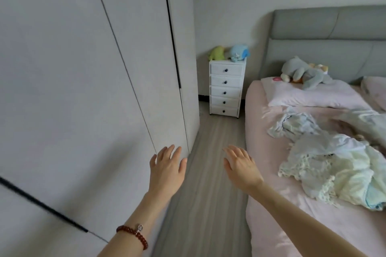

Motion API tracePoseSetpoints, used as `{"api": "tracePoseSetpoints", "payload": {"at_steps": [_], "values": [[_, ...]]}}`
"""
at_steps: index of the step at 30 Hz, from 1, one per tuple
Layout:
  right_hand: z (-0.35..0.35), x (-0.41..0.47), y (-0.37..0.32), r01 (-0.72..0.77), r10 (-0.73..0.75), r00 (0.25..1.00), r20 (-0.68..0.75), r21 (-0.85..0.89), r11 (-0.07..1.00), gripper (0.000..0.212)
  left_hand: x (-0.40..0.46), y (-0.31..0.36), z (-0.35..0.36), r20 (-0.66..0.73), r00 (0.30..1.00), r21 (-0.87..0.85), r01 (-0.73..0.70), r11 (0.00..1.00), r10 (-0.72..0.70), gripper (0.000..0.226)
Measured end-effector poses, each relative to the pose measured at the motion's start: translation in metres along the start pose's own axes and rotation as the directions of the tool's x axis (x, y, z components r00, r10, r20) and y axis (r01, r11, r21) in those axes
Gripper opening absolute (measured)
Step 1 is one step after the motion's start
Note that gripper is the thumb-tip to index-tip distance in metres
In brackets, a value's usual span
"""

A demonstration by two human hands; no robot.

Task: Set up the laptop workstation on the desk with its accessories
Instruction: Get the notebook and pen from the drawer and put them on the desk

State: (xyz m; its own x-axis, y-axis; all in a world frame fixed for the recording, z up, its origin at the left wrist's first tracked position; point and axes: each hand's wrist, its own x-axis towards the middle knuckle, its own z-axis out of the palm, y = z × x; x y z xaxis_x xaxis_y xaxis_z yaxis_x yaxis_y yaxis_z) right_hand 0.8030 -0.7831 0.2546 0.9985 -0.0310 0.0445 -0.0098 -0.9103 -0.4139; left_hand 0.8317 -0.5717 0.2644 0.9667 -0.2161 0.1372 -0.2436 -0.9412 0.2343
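Ahead, the left hand (167, 168) and right hand (240, 165) are held out flat, fingers spread, nothing gripped. No laptop or desk is seen. 2 plush toys (229, 53) are perched on a 5-drawer chest (226, 87), drawers closed.

pink bed sheet (292, 215), white drawers (226, 87)

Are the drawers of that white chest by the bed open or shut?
Shut. All five fronts of the white drawer chest sit flush in one stack, none pulled out, each dark knob in line.
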Motion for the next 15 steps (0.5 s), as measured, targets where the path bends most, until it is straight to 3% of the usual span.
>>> {"api": "tracePoseSetpoints", "payload": {"at_steps": [9,15], "values": [[-0.008,0.261,0.072,-0.119,0.115,0.992,0.058,0.066,0.991,0.042,0.279,0.006,0.066,0.024,0.996,-0.074,-0.083,0.994,0.085,0.042],[-0.049,0.414,0.149,-0.269,0.27,0.963,-0.006,0.069,0.961,0.044,0.487,0.062,0.098,0.015,0.982,-0.16,-0.184,0.97,0.189,0.037]]}}
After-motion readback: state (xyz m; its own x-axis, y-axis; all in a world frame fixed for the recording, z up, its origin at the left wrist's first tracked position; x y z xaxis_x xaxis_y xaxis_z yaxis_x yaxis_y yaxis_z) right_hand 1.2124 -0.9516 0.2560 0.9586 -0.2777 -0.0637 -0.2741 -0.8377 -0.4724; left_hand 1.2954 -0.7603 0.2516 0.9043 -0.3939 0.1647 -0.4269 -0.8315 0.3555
